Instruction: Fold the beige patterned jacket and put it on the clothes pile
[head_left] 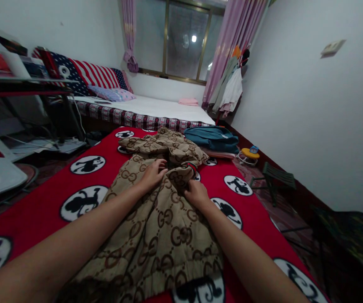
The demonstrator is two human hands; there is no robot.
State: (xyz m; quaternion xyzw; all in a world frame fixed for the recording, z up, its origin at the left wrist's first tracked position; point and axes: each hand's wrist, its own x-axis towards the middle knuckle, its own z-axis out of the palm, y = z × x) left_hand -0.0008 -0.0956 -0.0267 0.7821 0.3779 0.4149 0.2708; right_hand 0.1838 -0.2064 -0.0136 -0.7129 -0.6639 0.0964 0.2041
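The tan patterned garment (165, 216) lies on the red blanket (39, 223); the right hand (198, 194) grasps its cloth just beside a striped tab (192, 167); the left hand (153, 173) touches it — whether those fingers grip, I cannot tell.

The left hand (154, 174) touched a tan cloth garment with brown letter pattern (169, 221), while the curled right hand (197, 194) held its fold. This garment lay on a red blanket with round white prints (47, 206), near a folded teal cloth (211, 141).
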